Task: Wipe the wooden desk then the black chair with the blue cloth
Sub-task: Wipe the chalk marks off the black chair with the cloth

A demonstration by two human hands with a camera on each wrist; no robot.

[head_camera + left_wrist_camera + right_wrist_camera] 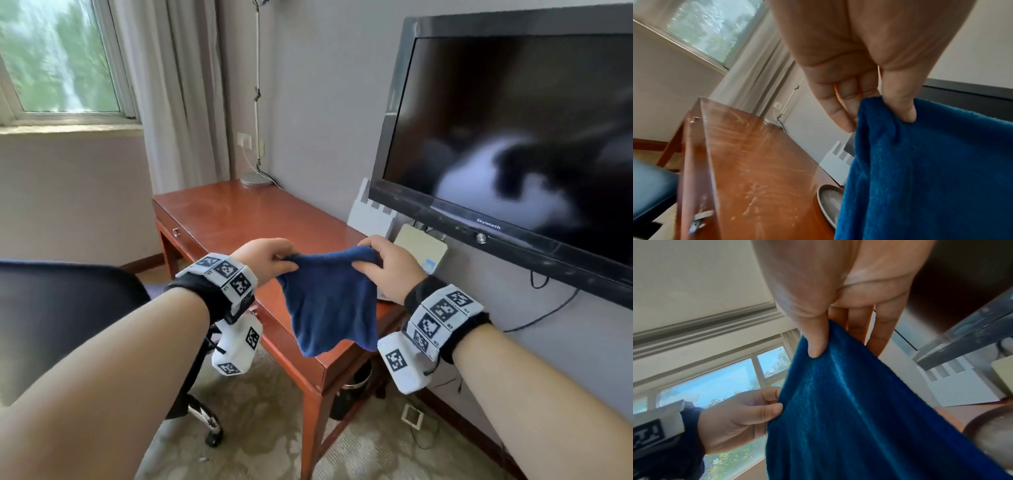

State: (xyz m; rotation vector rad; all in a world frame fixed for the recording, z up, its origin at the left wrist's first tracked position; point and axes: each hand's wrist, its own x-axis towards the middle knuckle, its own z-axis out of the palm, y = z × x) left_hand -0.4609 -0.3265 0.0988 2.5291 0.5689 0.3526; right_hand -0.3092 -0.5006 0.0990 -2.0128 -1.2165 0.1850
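Spreading comes first, by the look of it. Order of items, largest first: the TV (pixel 513 137) hangs on the wall above the counter (pixel 239 219); the chair (pixel 61 308) stands at the counter's front, left of the arms. The cloth (pixel 329 305) hangs in the air over the counter's near end, not touching it. The left hand (pixel 263 255) pinches one top corner between thumb and fingers; the right hand (pixel 387 267) pinches the other. To wipe well, fold the cloth into a flat pad, lay it at one end and work in overlapping strokes. A dish (pixel 828 203) sits under the cloth; wipe around it or lift it.
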